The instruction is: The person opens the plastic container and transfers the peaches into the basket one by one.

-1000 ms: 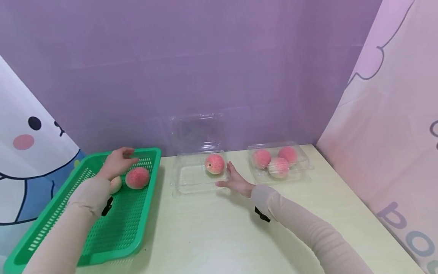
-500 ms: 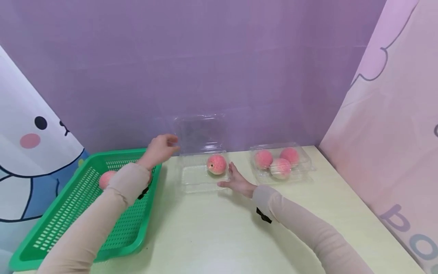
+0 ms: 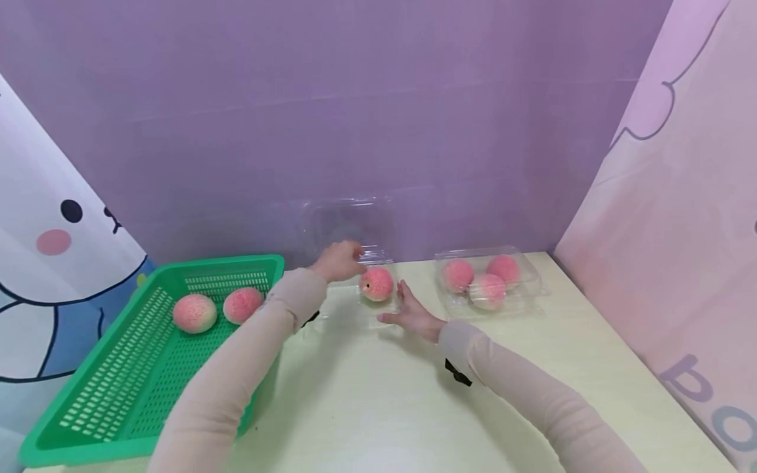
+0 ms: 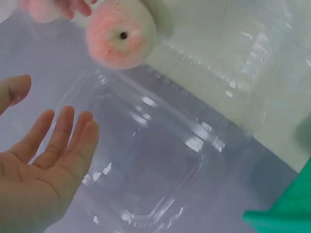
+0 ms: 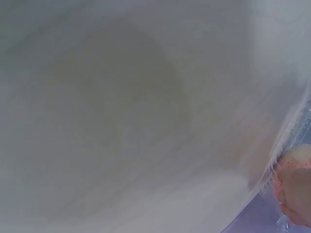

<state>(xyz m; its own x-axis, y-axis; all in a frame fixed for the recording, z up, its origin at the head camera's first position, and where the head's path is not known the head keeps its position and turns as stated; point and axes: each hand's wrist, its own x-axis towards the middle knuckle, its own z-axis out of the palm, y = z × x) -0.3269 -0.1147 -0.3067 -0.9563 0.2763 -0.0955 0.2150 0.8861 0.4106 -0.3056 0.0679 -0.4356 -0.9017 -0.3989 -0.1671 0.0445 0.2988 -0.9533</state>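
In the head view, a pink peach [image 3: 376,284] sits at the right side of an open clear plastic clamshell box [image 3: 349,318], its lid standing up at the back. My left hand [image 3: 340,261] is above the box's left part, close to the peach. The left wrist view shows that hand [image 4: 46,167] with spread, relaxed fingers and nothing in them, in front of the raised lid [image 4: 146,160]. At the box's right side my right hand [image 3: 411,315] rests with fingers and thumb spread, just right of the peach. Pale cloth covers most of the right wrist view.
A green basket [image 3: 77,453] on the left holds two peaches [image 3: 195,313]. A second clear box [image 3: 517,305] on the right, its lid down, contains three peaches [image 3: 487,292]. Behind the table [image 3: 378,401] hangs a purple curtain [image 3: 378,118].
My left hand has moved right, from over the green basket to above the open box, uncovering both peaches in the basket. The right hand has stayed at the box's right side.
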